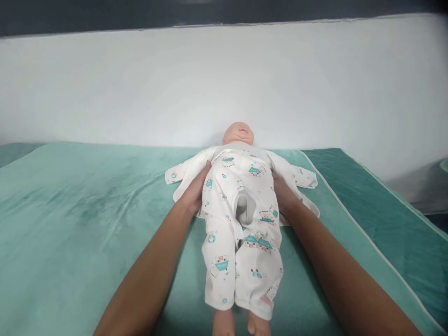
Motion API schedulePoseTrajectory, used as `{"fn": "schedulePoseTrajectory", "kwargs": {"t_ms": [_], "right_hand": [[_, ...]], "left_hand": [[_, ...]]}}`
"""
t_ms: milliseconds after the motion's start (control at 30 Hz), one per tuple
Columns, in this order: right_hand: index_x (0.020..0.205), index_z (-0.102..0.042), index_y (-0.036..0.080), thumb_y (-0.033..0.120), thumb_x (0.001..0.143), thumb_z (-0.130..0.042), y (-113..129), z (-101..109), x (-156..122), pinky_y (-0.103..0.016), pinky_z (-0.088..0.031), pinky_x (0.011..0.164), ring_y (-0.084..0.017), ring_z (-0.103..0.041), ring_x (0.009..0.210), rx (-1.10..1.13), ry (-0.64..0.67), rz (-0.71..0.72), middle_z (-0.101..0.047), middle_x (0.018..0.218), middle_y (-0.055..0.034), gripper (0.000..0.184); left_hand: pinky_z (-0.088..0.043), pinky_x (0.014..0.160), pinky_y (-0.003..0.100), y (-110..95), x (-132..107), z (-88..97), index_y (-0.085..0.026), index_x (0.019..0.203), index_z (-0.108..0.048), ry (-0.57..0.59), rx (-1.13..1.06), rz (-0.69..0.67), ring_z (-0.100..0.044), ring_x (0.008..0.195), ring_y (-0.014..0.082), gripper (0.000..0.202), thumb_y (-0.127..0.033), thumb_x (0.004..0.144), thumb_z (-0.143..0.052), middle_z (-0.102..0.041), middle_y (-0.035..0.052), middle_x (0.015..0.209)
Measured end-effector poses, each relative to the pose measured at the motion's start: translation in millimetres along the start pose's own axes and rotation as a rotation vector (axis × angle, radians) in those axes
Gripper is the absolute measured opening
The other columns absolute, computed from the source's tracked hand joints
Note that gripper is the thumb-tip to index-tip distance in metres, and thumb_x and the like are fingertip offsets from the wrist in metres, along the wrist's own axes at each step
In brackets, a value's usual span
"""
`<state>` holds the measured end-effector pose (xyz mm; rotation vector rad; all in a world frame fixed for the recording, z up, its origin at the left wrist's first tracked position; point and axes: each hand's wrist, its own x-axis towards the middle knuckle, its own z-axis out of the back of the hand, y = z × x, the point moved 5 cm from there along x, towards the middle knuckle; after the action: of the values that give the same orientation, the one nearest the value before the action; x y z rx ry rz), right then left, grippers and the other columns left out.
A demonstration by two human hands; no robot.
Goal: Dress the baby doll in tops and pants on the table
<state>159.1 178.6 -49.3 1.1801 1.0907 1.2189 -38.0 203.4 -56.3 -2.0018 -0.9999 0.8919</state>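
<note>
A baby doll [238, 134] lies on its back, its head toward the wall and its bare feet toward me. It wears white printed trousers [259, 242] with an open crotch, drawn up high over the torso. My left hand [199, 189] presses against the left side of the trousers near the waist, thumb along the edge and the other fingers hidden beneath. On the opposite side, my right hand [284, 195] grips the trousers at the same height, its fingers mostly hidden. A white long-sleeved top [280, 163] spreads out under the trousers, sleeves stretched to both sides.
A light green sheet [87, 224] covers the bed, with slight wrinkles on the left. Darker green cloth [392, 219] lies along the right side, beyond a pale edge. The white wall [210, 84] rises directly behind the doll's head.
</note>
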Motion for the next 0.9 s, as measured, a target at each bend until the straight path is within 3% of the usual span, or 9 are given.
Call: {"fn": "schedulePoseTrajectory", "kwargs": {"t_ms": [100, 267, 500, 633, 733, 900], "right_hand": [[0.095, -0.076, 0.025, 0.049, 0.065, -0.075, 1.2, -2.8, -3.1, -0.046, -0.052, 0.095, -0.034, -0.066, 0.104, 0.136, -0.014, -0.058, -0.076, 0.103, -0.0084, 0.038], [0.083, -0.077, 0.024, 0.040, 0.063, -0.076, 2.6, -2.6, -3.4, -0.045, -0.051, 0.096, -0.031, -0.067, 0.100, 0.139, 0.016, -0.041, -0.077, 0.098, -0.0058, 0.026], [0.080, -0.077, 0.021, 0.030, 0.064, -0.072, -8.8, 8.9, 1.7, -0.045, -0.055, 0.085, -0.029, -0.070, 0.085, 0.041, 0.044, -0.038, -0.077, 0.087, -0.0050, 0.018], [0.093, -0.077, 0.021, 0.025, 0.065, -0.072, -10.4, 12.7, 3.1, -0.043, -0.054, 0.090, -0.031, -0.068, 0.100, -0.037, 0.127, 0.064, -0.076, 0.104, -0.0050, 0.028], [0.095, -0.077, 0.021, 0.024, 0.065, -0.072, -11.0, 12.5, 2.1, -0.043, -0.055, 0.089, -0.031, -0.067, 0.103, -0.016, 0.174, 0.058, -0.076, 0.105, -0.0053, 0.030], [0.081, -0.078, 0.022, 0.032, 0.066, -0.074, 0.4, 10.8, -3.8, -0.045, -0.056, 0.086, -0.035, -0.066, 0.103, -0.105, 0.022, 0.050, -0.077, 0.094, -0.0068, 0.019]], "left_hand": [[-0.051, 0.093, 0.039, 0.9, 2.8, 8.2, -0.017, 0.112, -0.069, -0.044, -0.015, -0.023, -0.069, 0.099, 0.0282, 0.048, -0.053, 0.081, -0.063, -0.075, 0.0113, 0.100], [-0.054, 0.078, 0.035, 4.6, 7.2, 26.6, -0.014, 0.083, -0.070, -0.166, -0.022, -0.007, -0.068, 0.072, 0.0231, 0.019, -0.028, 0.072, -0.063, -0.071, 0.0049, 0.069], [-0.056, 0.079, 0.036, 4.2, 9.1, 25.2, -0.014, 0.100, -0.072, -0.036, 0.097, -0.030, -0.071, 0.084, 0.0261, 0.033, -0.017, 0.068, -0.069, -0.076, 0.0089, 0.087], [-0.056, 0.078, 0.035, 2.4, 6.3, 24.6, -0.016, 0.104, -0.072, -0.004, 0.186, -0.060, -0.071, 0.084, 0.0253, 0.040, -0.010, 0.064, -0.072, -0.076, 0.0092, 0.091], [-0.056, 0.077, 0.035, 2.6, 4.1, 23.7, -0.017, 0.106, -0.071, 0.011, 0.221, -0.084, -0.070, 0.088, 0.0258, 0.044, -0.009, 0.063, -0.073, -0.076, 0.0095, 0.098], [-0.057, 0.075, 0.035, 3.4, 2.8, 21.9, -0.017, 0.102, -0.072, -0.003, 0.232, -0.108, -0.070, 0.086, 0.0254, 0.040, -0.012, 0.063, -0.073, -0.076, 0.0091, 0.098]]}}
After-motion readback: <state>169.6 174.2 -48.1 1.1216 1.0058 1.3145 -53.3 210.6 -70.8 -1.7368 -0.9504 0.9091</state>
